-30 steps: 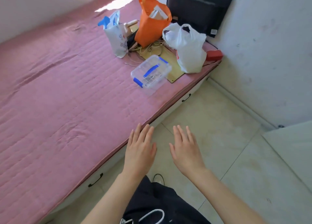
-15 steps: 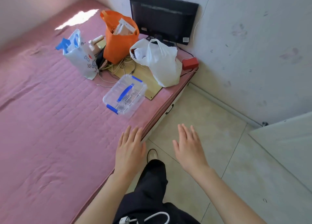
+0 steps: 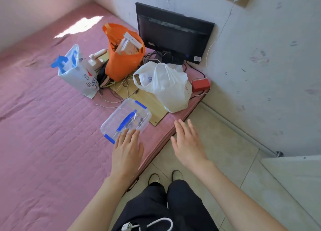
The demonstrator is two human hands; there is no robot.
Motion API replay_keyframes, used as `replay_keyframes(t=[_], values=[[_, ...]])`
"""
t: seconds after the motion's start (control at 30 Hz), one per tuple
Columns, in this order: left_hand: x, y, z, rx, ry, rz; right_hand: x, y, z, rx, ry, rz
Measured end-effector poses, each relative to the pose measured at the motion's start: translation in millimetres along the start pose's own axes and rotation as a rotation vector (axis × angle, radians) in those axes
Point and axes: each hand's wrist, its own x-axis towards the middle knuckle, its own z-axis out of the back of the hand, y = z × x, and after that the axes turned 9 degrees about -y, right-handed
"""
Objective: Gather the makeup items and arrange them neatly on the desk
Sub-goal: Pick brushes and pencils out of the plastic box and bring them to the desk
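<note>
A clear plastic box [image 3: 121, 116] with a blue handle and blue clips lies on the pink mattress [image 3: 43, 126], with small items dimly visible inside. My left hand [image 3: 127, 148] hovers with straight fingers at the box's near end; whether the fingertips touch it is unclear. My right hand [image 3: 188, 143] is held out flat over the mattress edge, to the right of the box, holding nothing. Behind the box stand an orange bag [image 3: 121, 63] with cartons, a white plastic bag [image 3: 166, 86] and a white and blue bag [image 3: 76, 70].
A black monitor [image 3: 173, 34] leans at the wall behind the bags. A wooden board [image 3: 152, 107] lies under them, with loose cables and a red box [image 3: 200, 85] at the corner. Tiled floor [image 3: 217, 152] lies to the right, and a pale panel [image 3: 295, 175] at far right.
I have stepped closer to the bed corner. Both hands moved forward, the left one reaching the near end of the clear box. They stay flat and hold nothing.
</note>
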Motion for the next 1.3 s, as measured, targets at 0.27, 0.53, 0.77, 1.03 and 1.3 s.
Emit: replay_keyframes(t=[0.27, 0.53, 0.77, 1.03, 1.3], values=[[50.4, 0.1, -20.0, 0.048, -0.035, 0.203, 100.5, -6.1, 0.7, -0.029, 0.067, 0.273], [75.4, -16.4, -47.1, 0.062, -0.088, 0.543, 176.3, -19.6, -15.6, -0.125, 0.304, 0.564], [90.1, -12.9, -80.1, 0.030, -0.076, 0.653, 218.0, -18.4, -56.3, -0.162, 0.418, 0.735], [92.7, 55.7, -137.0, -0.042, -0.056, 0.834, 272.0, 4.4, -129.4, -0.164, 0.438, 0.727], [84.6, 122.3, -205.6, -0.374, -0.210, 1.408, 308.5, 14.1, -207.3, -0.035, 0.516, 0.519]])
